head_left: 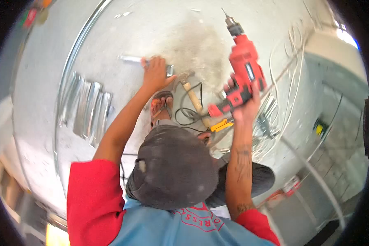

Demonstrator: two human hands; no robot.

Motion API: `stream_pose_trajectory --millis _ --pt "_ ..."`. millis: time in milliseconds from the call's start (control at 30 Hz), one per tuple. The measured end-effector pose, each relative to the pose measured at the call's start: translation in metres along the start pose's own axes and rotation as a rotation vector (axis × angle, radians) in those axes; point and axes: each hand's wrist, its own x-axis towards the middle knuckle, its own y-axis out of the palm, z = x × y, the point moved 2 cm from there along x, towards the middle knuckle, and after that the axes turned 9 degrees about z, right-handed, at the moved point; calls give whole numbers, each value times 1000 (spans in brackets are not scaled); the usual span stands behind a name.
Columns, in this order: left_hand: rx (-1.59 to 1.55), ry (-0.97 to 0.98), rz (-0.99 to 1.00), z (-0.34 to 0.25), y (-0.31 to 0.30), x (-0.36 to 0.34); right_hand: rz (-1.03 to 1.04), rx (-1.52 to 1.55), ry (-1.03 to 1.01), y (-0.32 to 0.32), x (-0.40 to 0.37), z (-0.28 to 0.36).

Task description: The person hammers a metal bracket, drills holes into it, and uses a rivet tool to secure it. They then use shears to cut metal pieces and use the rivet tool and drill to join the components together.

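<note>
Red drill (245, 61) right of hammer (192, 96), in right hand (247, 107), fingers curled round handle. Left hand (156, 74) spread, left of hammer, over metal strip (131, 59).

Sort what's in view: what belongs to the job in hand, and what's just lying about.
Likely in the job:
red drill, held in the right hand
metal piece under the left hand

Apparently just lying about:
wooden-handled hammer
yellow tool
short metal strips, side by side
long metal strip
</note>
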Motion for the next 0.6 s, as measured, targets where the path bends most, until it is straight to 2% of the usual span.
stream_pose_trajectory --millis 100,167,267,333,400,467,600 --pt "50 -8 0 13 -10 -9 -29 353 -119 -29 51 -38" --pt "30 -10 -20 21 -6 -14 60 480 -288 -47 95 -60" --pt "27 16 -48 34 7 -16 -79 744 -410 -69 152 -79" --pt "29 40 -51 32 5 -20 -169 864 -423 -81 176 -81" --pt "17 54 -47 27 9 -26 -193 882 -471 -96 192 -88" --pt "70 79 -192 16 8 -27 -213 901 -491 -110 197 -90" --pt "41 216 -189 -23 19 -30 -246 912 -479 -120 191 -95"
